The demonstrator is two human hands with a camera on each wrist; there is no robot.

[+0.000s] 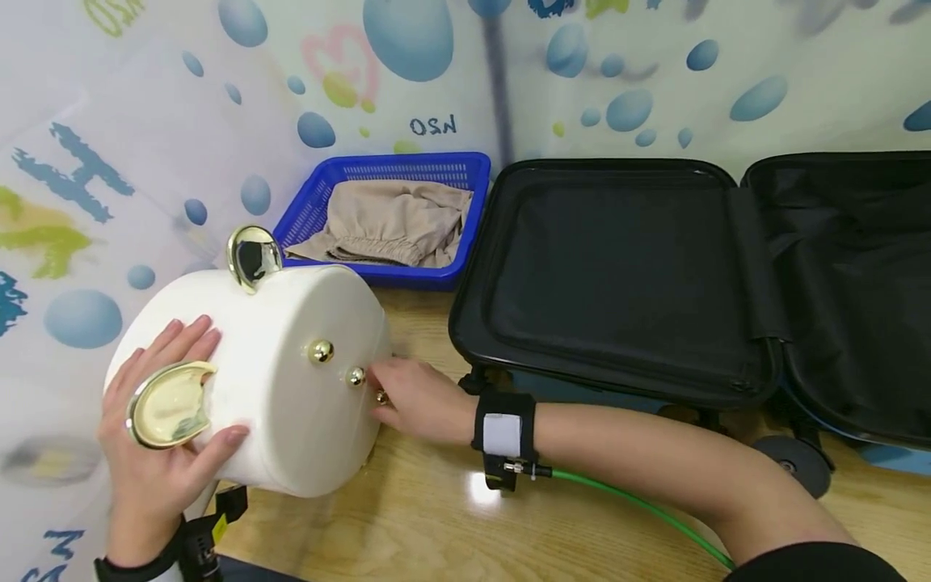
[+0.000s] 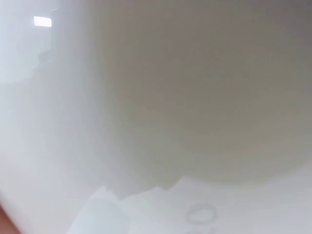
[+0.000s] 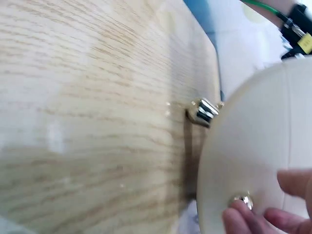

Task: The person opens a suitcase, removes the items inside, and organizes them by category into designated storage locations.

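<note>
Backdrop "OSN" [image 1: 433, 125] | left hand [image 1: 156, 428], right hand [image 1: 414, 400] flat, steadying white case [image 1: 291, 404]

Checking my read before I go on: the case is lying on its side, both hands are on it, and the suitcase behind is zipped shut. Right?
Not quite. The suitcase lies open, both halves showing black lining, as the head view shows. The rest holds: the case is on its side, left hand on one end, right hand at the studded base.
</note>
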